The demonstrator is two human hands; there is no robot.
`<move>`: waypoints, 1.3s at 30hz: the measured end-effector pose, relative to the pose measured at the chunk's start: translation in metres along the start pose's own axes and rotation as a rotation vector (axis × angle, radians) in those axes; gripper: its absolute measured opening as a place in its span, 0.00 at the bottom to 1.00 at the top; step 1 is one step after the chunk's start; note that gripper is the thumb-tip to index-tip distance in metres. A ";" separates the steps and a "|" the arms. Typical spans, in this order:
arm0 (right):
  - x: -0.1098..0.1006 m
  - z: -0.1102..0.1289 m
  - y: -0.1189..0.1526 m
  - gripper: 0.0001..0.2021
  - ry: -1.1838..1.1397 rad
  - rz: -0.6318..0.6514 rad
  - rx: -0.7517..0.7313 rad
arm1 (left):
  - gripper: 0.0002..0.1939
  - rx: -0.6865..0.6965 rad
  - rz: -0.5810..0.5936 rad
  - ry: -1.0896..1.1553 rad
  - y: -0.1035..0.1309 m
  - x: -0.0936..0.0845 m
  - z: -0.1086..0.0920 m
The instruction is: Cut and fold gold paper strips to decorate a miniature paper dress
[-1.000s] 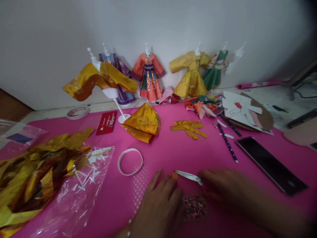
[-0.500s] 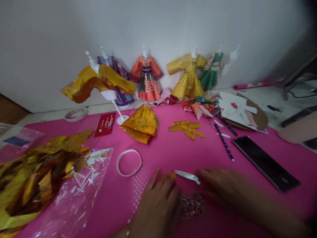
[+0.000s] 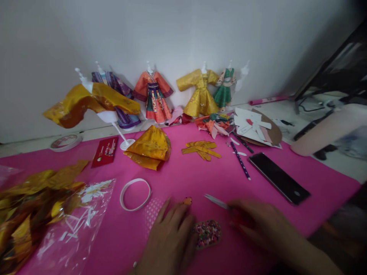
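My left hand (image 3: 169, 235) rests low on the pink table covering, with a small orange piece (image 3: 187, 200) pinched at its fingertips. Its thumb is hidden. To the right, my right hand (image 3: 258, 221), slightly blurred, grips a pair of scissors (image 3: 217, 201) by what appear to be red handles. The blades point left toward the orange piece, apart from it and looking nearly closed. Between the hands lies a small rounded case (image 3: 208, 233) with a multicoloured speckled top. A translucent dotted sheet (image 3: 153, 214) lies partly under my left hand.
A tape ring (image 3: 135, 194) lies left, near a plastic bag (image 3: 88, 214) and golden fabric (image 3: 43, 191). Golden strips (image 3: 202, 149), a folded golden skirt (image 3: 150, 149), a pen (image 3: 240, 160) and a phone (image 3: 278, 177) lie farther back. Dressed mini mannequins (image 3: 155, 95) stand by the wall.
The scissors have pulled back right, away from the orange piece, and their blades look more closed. My left hand keeps the piece. The whole view has shifted, moving the scene left.
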State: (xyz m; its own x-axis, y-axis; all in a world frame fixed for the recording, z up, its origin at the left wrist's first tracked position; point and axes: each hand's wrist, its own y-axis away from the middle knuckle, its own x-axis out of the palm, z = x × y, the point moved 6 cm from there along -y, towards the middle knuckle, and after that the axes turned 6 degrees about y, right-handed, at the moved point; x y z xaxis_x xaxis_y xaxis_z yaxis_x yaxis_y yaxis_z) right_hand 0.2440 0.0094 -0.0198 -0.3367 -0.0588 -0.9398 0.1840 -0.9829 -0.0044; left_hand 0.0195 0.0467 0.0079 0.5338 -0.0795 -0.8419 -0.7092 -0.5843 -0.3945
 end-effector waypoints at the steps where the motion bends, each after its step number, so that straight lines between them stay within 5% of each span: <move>1: 0.001 0.001 0.001 0.17 -0.018 -0.021 0.004 | 0.09 0.006 -0.008 -0.008 0.000 0.000 0.000; 7: 0.005 0.009 0.001 0.16 -0.110 -0.110 0.016 | 0.09 -0.010 -0.113 -0.002 0.003 0.000 0.001; 13: 0.006 0.010 0.003 0.16 -0.132 -0.221 0.025 | 0.17 0.088 -0.036 -0.003 0.006 0.013 0.000; 21: 0.006 0.008 0.004 0.14 -0.163 -0.311 0.041 | 0.20 0.079 -0.100 0.056 0.017 0.030 0.008; 25: 0.005 0.008 0.005 0.14 -0.155 -0.343 0.031 | 0.14 0.070 -0.123 0.084 0.013 0.026 0.004; 39: 0.004 0.004 0.012 0.14 -0.030 -0.434 -0.039 | 0.17 -0.021 -0.071 0.267 0.003 0.002 -0.008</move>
State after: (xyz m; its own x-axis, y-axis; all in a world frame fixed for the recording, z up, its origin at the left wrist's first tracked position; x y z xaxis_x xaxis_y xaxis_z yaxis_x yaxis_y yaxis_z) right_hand 0.2408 -0.0036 -0.0218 -0.4169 0.3532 -0.8375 0.0535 -0.9103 -0.4105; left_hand 0.0224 0.0384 0.0075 0.6864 -0.2459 -0.6844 -0.6574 -0.6123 -0.4393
